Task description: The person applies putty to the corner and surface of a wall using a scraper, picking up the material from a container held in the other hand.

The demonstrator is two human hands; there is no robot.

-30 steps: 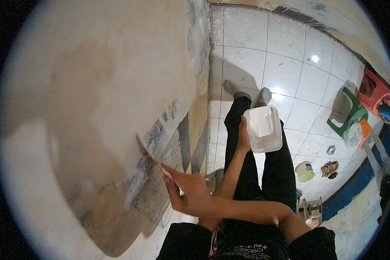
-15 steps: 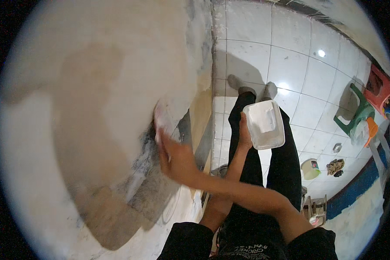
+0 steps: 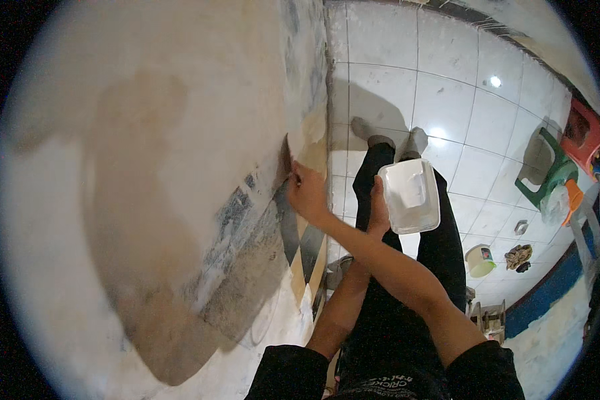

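Observation:
My left hand (image 3: pixel 379 207) is shut on a white plastic tub (image 3: pixel 410 195) of white paste, held above my legs. My right hand (image 3: pixel 305 190) crosses over my left forearm and is shut on a thin flat scraper (image 3: pixel 284 157), whose blade is at the wall (image 3: pixel 167 147) on my left. The wall there is pale and patchy, with smeared white over dark grey, bluish and tan areas. Part of the scraper is hidden behind my fingers.
On the white tiled floor (image 3: pixel 440 97) at right lie a green stool (image 3: pixel 557 175), a red stool (image 3: pixel 583 137), an orange scoop (image 3: pixel 573 200), a plastic bag (image 3: pixel 552 205), a pale bucket (image 3: pixel 480 260) and a crumpled rag (image 3: pixel 518 256).
My right hand with the scraper has swept rightward and upward along the wall. My left hand has shifted slightly, still on the tub.

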